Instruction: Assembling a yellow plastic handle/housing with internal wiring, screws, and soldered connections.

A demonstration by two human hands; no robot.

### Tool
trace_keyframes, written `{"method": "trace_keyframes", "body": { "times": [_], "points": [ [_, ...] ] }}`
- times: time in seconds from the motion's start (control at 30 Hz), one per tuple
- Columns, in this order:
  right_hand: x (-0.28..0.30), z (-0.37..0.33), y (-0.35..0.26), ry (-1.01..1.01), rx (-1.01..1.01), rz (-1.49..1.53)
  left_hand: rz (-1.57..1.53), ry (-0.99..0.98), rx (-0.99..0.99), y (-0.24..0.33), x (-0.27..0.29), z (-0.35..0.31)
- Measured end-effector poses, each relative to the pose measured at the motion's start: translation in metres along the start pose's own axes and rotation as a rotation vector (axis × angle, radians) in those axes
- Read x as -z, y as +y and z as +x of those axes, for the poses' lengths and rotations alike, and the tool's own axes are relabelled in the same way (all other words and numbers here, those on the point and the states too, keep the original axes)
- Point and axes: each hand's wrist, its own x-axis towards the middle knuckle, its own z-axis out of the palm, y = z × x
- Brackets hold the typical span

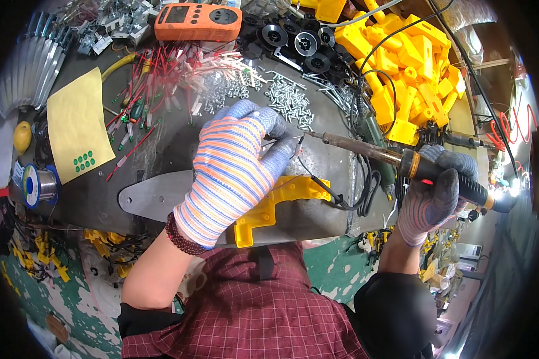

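Observation:
My left hand, in a striped glove with grey fingertips, is closed in a pinch over the bench. A thin black wire runs from its fingertips down to a darker cable; the small end in the pinch is mostly hidden. My right hand, gloved alike, grips a soldering iron by its black handle. The iron's tip points left, close to the left fingertips; whether it touches cannot be told. Below my left hand lie a yellow plastic housing and a flat grey metal blade, partly covered by the hand.
Screws, red-wired parts, black spools and yellow housings are heaped at the back. An orange meter lies there too. Yellow paper and a solder spool sit at left. A cable coils near the right hand.

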Motion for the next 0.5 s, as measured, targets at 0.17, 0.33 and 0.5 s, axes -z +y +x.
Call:
{"method": "trace_keyframes", "body": {
  "times": [0.17,0.33,0.5],
  "points": [
    [-0.001,0.005,0.001,0.017,0.007,0.008,-0.061,0.14,-0.083,-0.011,0.018,0.001],
    [0.002,0.011,0.007,0.079,-0.002,0.109,0.046,0.363,0.223,-0.021,0.087,-0.027],
    [-0.012,0.03,0.019,0.269,0.032,-0.174,-0.286,0.135,0.473,-0.022,0.126,-0.086]
  ]
}}
